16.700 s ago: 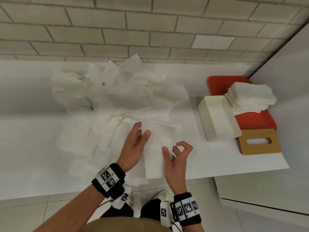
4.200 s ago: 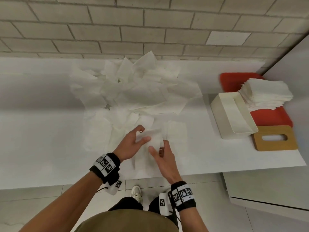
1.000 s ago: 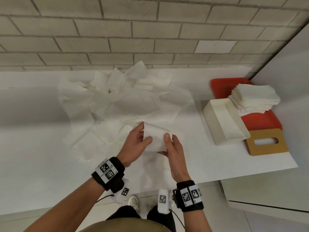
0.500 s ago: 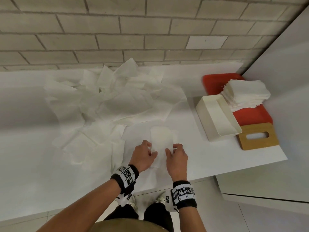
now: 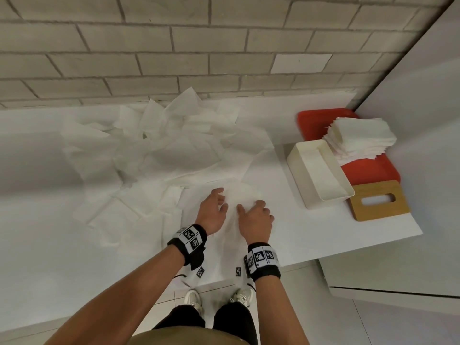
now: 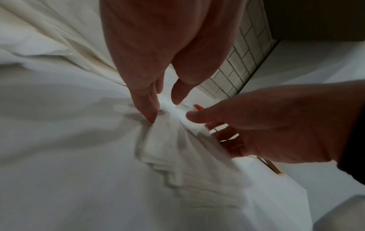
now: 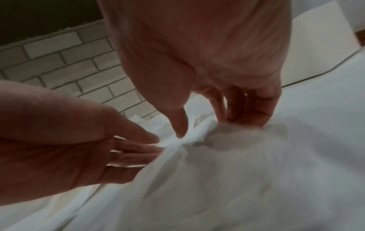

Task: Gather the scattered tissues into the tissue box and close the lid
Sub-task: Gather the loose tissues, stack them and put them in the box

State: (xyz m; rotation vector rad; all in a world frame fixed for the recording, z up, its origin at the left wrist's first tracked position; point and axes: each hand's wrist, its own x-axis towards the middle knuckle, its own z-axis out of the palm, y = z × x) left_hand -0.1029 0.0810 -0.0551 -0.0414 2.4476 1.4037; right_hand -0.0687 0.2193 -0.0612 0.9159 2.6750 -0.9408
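Observation:
A folded white tissue (image 5: 242, 195) lies on the white counter (image 5: 323, 232) near its front edge, between my two hands. My left hand (image 5: 217, 202) touches its left side with straight fingers (image 6: 147, 107), thumb held apart. My right hand (image 5: 249, 207) has curled fingers and pinches the tissue's right side between thumb and fingertips (image 7: 242, 118), which raises a ridge. The open cream tissue box (image 5: 296, 158) stands to the right, with nothing visible inside. Its wooden slotted lid (image 5: 361, 207) lies flat beside it. Scattered tissues (image 5: 174, 150) cover the counter behind and to the left.
A red tray (image 5: 371, 170) at the far right carries a stack of folded tissues (image 5: 361, 135). A brick wall (image 5: 199, 46) runs along the back, and a white cabinet side (image 5: 423, 108) closes off the right. My feet stand below the counter's front edge.
A second ago both hands held the folded tissue up; half a second ago they pressed it flat. Now they have slid slightly forward along it, and my right hand gathers its edge.

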